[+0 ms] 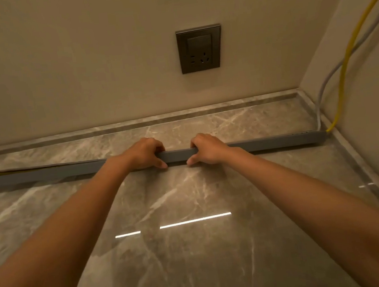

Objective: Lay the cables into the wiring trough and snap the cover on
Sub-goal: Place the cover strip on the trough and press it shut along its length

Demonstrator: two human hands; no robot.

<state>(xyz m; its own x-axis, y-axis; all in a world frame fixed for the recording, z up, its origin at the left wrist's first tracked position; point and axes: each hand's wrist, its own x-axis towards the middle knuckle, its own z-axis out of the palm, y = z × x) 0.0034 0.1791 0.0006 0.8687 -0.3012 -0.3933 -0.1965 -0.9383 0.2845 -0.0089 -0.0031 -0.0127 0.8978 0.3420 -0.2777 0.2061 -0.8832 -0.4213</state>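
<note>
- Since the wiring trough [44, 176] lies flat on the floor [192, 214] with its long axis running left to right across the view, any pressing has to travel sideways along it, not toward or away from the person.
- Its cover [178, 151] looks seated from the middle to the right end. Toward the far left a dark gap shows along the top edge with a yellow line in it, so that stretch seems not yet snapped down.
- Both hands clasp the trough at mid-length, close together but not touching. The left hand [145, 154] and right hand [208, 148] each have their fingers hooked over the cover's far side and the thumb against the near face by the floor, a narrow pinch with the trough between.
- As I judge it, the left hand is nearer the unseated stretch, so the work lies to its side.
- A yellow cable [349, 52] and a grey cable [332, 73] come down the right wall [372, 87] and enter the trough's right end in the corner.
- Behind the trough, well apart from it, a stone skirting [133, 124] runs along the back wall, with a dark wall socket [199, 49] above.
- Nothing lies on the floor along the trough's near side to block a slide leftward.
</note>
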